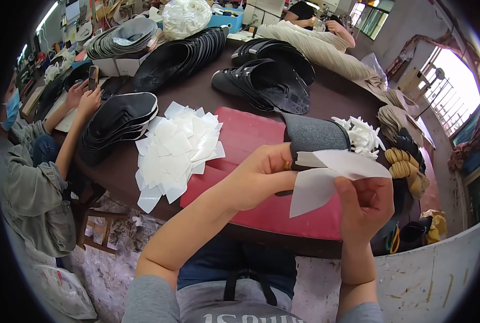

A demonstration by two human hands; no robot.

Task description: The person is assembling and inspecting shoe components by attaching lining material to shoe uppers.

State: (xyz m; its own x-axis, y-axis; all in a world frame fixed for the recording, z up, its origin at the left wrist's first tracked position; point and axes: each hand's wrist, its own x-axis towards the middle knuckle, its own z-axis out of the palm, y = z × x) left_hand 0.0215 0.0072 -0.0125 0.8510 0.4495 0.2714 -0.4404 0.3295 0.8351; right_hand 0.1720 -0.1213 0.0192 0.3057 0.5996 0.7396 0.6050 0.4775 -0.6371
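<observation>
My left hand (pixel 267 169) reaches across the red mat, with its fingers and thumb closed on the edge of a dark grey shoe upper (pixel 315 133). A thin white sheet (pixel 311 192) lies against that same edge, beside the left fingertips. My right hand (pixel 366 202) pinches the white sheet between thumb and fingers; part of it curls upward and bends to the right. Whether the sheet is one layer or two, I cannot tell. Left of the hands is a loose pile of white sheets (pixel 181 145). Behind the upper sits a heap of curled white scraps (pixel 360 135).
The red mat (pixel 245 132) lies on a brown table (pixel 191 89). Nested black shoe uppers (pixel 272 83) stand at the back, more (pixel 119 121) at the left. Beige bundles (pixel 315 48) line the far right. A seated person (pixel 30 161) holds a phone (pixel 93 78) at the left.
</observation>
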